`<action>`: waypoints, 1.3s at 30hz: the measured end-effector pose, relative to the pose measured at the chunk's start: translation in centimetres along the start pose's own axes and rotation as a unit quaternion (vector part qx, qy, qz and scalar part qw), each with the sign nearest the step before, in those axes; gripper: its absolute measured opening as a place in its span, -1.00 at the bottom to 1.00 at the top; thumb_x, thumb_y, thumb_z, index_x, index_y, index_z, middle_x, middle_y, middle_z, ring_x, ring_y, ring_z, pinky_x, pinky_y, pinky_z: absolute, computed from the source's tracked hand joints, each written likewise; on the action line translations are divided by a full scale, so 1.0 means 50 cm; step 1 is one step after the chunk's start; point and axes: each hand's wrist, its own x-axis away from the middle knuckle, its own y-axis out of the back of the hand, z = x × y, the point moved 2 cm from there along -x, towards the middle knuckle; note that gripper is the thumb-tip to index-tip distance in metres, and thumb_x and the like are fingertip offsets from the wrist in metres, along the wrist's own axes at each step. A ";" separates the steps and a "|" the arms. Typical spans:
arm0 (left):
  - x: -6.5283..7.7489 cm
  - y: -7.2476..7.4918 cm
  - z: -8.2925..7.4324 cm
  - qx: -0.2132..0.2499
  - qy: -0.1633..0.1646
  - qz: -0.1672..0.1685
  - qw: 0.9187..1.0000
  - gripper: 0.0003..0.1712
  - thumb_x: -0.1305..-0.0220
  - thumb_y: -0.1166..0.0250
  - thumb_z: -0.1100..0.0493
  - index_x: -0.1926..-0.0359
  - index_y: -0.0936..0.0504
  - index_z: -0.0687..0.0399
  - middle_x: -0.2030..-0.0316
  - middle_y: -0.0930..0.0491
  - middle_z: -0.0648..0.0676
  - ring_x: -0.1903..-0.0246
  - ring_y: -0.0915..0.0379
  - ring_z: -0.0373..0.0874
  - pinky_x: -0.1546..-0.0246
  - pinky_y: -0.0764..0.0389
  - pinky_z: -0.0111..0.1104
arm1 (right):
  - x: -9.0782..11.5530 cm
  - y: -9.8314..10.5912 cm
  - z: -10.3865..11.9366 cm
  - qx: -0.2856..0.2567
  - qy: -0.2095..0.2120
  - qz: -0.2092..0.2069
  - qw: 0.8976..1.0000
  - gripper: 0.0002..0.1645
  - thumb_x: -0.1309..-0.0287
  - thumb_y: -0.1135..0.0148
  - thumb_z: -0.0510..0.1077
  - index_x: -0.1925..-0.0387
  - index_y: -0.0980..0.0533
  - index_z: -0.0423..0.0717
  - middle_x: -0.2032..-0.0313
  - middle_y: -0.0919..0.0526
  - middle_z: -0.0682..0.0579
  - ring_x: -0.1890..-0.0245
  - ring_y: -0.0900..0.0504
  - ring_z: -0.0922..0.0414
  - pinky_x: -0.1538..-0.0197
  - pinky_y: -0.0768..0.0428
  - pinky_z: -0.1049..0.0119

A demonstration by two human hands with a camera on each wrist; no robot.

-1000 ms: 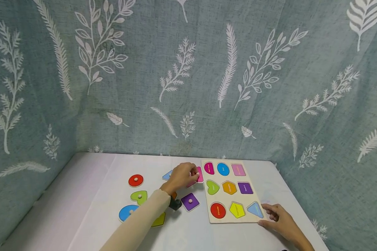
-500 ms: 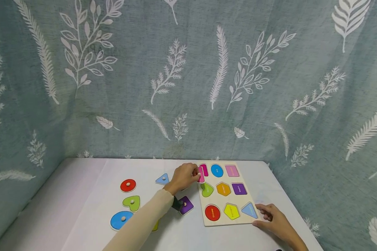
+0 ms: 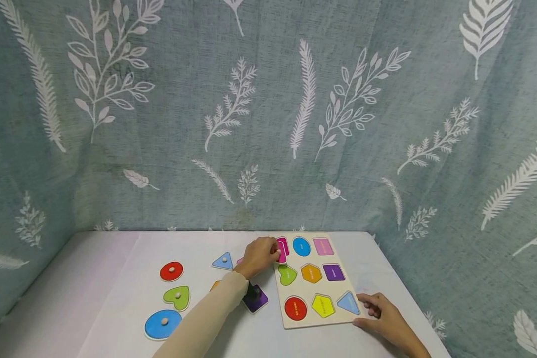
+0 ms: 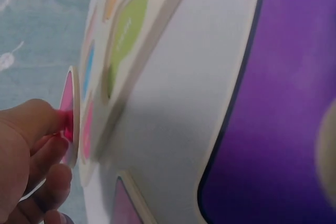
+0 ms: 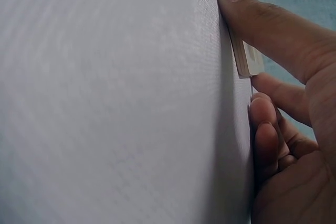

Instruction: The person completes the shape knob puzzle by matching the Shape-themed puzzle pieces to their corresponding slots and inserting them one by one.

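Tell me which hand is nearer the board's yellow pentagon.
The right hand, touching the board at its near right corner, right of the pentagon. The left hand, holding a pink piece, is at the far left corner.

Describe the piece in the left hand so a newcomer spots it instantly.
On the white table, find the pale board with nine coloured shapes. Go to its far left corner, where the left hand pinches a deep pink piece. Nearby, a paler pink piece lies on the table; only the deeper pink one is in the hand.
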 end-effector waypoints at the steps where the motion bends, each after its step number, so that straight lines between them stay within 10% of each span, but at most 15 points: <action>1: -0.001 -0.003 0.003 -0.001 0.001 -0.001 1.000 -0.77 -0.30 -0.40 0.17 0.49 -0.57 -0.03 0.62 -0.39 -0.12 0.56 -0.28 -0.22 0.53 -0.35 -0.32 | 0.001 0.000 0.000 0.000 -0.001 0.000 1.000 -0.13 0.16 -0.72 0.01 -0.21 -0.59 -0.20 0.26 -0.41 0.03 0.29 -0.37 0.13 0.27 -0.39 0.34; 22: -0.054 -0.041 0.008 -0.039 0.067 0.017 0.997 -0.81 -0.34 -0.41 0.15 0.38 -0.59 0.08 0.57 -0.46 -0.04 0.52 -0.38 -0.12 0.42 -0.46 -0.26 | -0.001 -0.011 0.006 -0.021 0.009 0.005 1.000 -0.18 0.15 -0.71 -0.04 -0.19 -0.61 -0.20 0.28 -0.41 0.03 0.31 -0.38 0.13 0.26 -0.40 0.36; 39: -0.083 -0.056 0.005 -0.088 0.051 -0.002 0.995 -0.82 -0.33 -0.41 0.18 0.40 -0.64 0.12 0.53 -0.59 0.03 0.55 -0.43 -0.10 0.43 -0.58 -0.17 | 0.001 0.003 -0.001 -0.019 0.005 0.000 1.000 -0.16 0.16 -0.72 -0.03 -0.20 -0.60 -0.19 0.27 -0.41 0.03 0.30 -0.38 0.13 0.25 -0.41 0.36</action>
